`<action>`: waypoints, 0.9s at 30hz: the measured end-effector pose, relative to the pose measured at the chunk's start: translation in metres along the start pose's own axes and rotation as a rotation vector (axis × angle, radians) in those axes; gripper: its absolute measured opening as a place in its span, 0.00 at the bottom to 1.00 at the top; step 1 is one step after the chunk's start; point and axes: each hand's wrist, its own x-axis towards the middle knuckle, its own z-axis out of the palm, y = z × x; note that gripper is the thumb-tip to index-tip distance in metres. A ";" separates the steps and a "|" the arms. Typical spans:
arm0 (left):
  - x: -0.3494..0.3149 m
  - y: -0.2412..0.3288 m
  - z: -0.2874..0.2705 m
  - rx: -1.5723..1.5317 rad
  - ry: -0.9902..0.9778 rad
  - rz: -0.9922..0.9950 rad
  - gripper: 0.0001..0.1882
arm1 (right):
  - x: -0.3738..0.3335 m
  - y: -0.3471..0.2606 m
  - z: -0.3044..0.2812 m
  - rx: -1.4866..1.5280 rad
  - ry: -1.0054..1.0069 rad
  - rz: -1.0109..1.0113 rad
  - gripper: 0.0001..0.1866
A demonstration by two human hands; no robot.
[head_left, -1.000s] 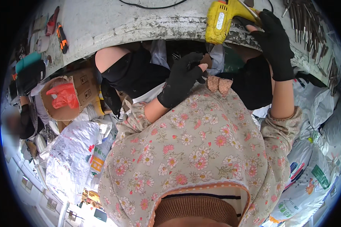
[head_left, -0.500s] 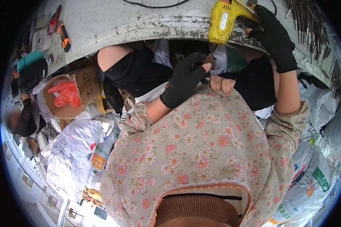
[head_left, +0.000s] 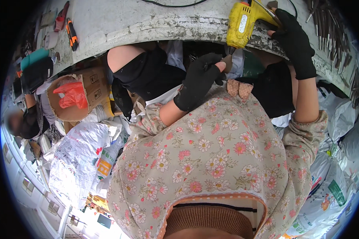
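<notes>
A yellow glue gun [head_left: 238, 27] is at the table's near edge, its dark nozzle pointing down toward my lap. My right hand [head_left: 294, 43], in a black fingerless glove, is closed around its handle end. A thin metal rod [head_left: 267, 10] slants across the handle beside my fingers. Below the nozzle, my left hand [head_left: 201, 79], gloved the same way, pinches a small brown piece [head_left: 227, 63] between thumb and fingers. The nozzle tip is at or just above this piece; whether they touch I cannot tell. My left fingertips are partly hidden.
On the worn grey table [head_left: 147, 24] lie an orange-black utility knife [head_left: 71, 35] at left and several thin dark-handled tools [head_left: 327, 32] at right. A cardboard box [head_left: 93, 89] with a red bag [head_left: 73, 95] stands left, near stuffed white bags [head_left: 77, 159]. Another person [head_left: 32, 119] is far left.
The whole view has shifted slightly, so everything sits a little further right. Both hands keep the same hold, with the brown piece still under the nozzle.
</notes>
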 end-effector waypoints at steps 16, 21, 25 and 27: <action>0.002 0.029 0.001 -0.770 0.058 -0.403 0.15 | -0.097 -0.120 -0.035 0.864 -0.296 0.137 0.16; 0.001 0.035 0.006 -0.703 0.250 -0.475 0.13 | -0.085 -0.133 -0.050 0.626 -0.362 0.119 0.17; -0.010 0.025 0.003 0.061 0.242 0.077 0.13 | -0.082 -0.144 -0.052 0.369 -0.266 -0.095 0.17; -0.015 0.032 0.005 0.084 0.194 0.053 0.15 | -0.078 -0.147 -0.055 0.337 -0.314 -0.092 0.18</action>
